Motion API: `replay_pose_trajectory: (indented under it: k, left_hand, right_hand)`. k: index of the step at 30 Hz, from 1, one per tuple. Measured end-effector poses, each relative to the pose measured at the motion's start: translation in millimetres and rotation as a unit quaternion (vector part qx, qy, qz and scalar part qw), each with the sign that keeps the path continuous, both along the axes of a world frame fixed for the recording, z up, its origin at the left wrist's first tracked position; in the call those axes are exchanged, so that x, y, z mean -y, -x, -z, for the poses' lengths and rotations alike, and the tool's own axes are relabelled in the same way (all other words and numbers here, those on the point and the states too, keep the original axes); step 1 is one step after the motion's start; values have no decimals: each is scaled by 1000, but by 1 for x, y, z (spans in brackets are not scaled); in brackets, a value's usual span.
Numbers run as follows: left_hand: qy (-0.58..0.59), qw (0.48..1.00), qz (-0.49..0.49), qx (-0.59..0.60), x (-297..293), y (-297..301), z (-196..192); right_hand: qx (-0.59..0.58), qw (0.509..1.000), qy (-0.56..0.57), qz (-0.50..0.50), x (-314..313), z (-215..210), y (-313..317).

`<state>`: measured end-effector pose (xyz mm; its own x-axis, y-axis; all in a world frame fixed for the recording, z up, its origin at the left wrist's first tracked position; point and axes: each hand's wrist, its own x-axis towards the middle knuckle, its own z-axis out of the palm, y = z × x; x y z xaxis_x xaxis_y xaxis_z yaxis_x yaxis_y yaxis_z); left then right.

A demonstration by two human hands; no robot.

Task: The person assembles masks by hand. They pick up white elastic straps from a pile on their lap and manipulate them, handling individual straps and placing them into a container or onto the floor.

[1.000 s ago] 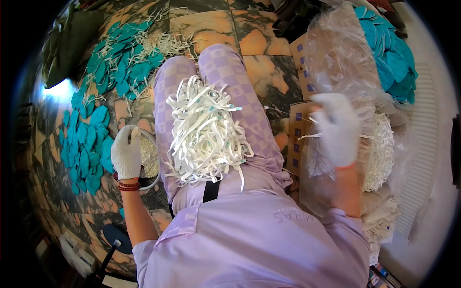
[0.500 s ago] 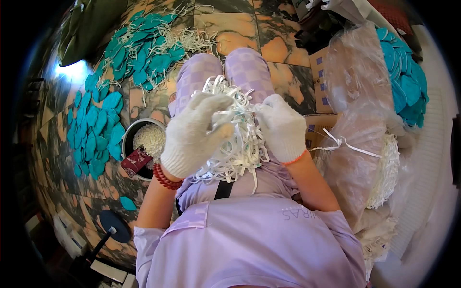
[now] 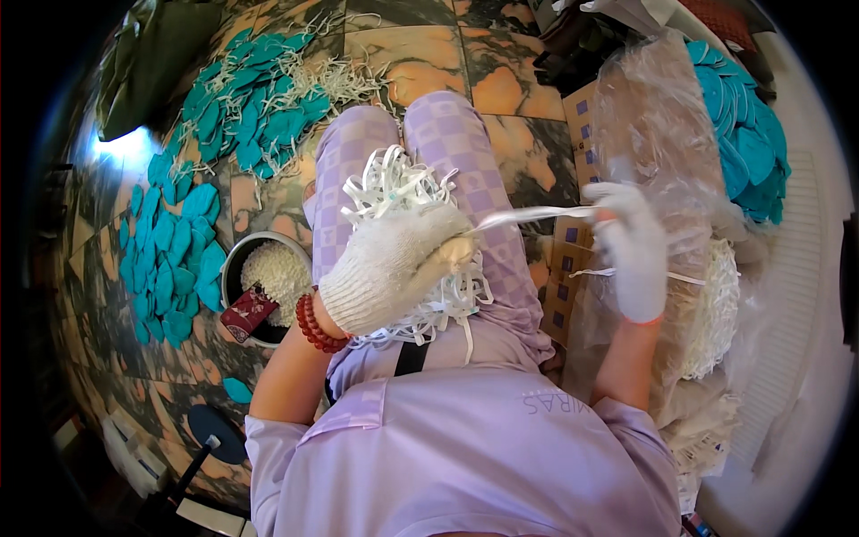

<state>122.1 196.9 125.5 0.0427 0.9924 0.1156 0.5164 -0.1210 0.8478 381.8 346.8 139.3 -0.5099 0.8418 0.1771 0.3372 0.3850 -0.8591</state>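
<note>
Half a second ago we had both gloved hands cupped over the heap on our lap; now they have drawn apart, a single strip stretched between them. Just beyond our right hand point(image 3: 632, 252) stands the big clear crinkled plastic bag point(image 3: 658, 116), limp and glossy, with more white strips showing through low down. Out past our left hand point(image 3: 394, 266) the teal oval fabric pieces point(image 3: 174, 259) lie spread on the marbled stone floor point(image 3: 420, 63). Under the left hand sits the tangled heap of white flat elastic strips point(image 3: 394, 183), light, soft and springy, apt to snag; we judge a strip is best pinched near one end. Below the left wrist is the round metal pot point(image 3: 234, 261) of white bits. The left hand is closed on the heap and one end of the taut white strip point(image 3: 528, 215); the right hand's fingers pinch the other end.
</note>
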Motion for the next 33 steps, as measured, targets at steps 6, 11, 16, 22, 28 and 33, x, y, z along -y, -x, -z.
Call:
replay_pose_trajectory:
  k: [6, 11, 16, 22, 28, 33]
  left_hand:
    - [31, 999, 12, -26, 1, -9, 2]
    - [3, 996, 42, -76, 2, -15, -3]
    - [107, 993, 51, -6, 8, -13, -9]
    - [-11, 995, 79, 51, 12, -24, 3]
    - [79, 984, 155, -43, 24, -16, 6]
    - [94, 983, 153, 24, 31, -10, 15]
  right_hand:
    - [120, 991, -59, 12, 43, -33, 43]
    - [108, 966, 23, -235, 53, 1, 55]
    - [-65, 950, 201, -230, 62, 13, 51]
    - [-370, 810, 425, -162, 71, 15, 53]
    - [-513, 699, 496, -41, 31, 1, -5]
    - [-524, 756, 391, -9, 5, -25, -55]
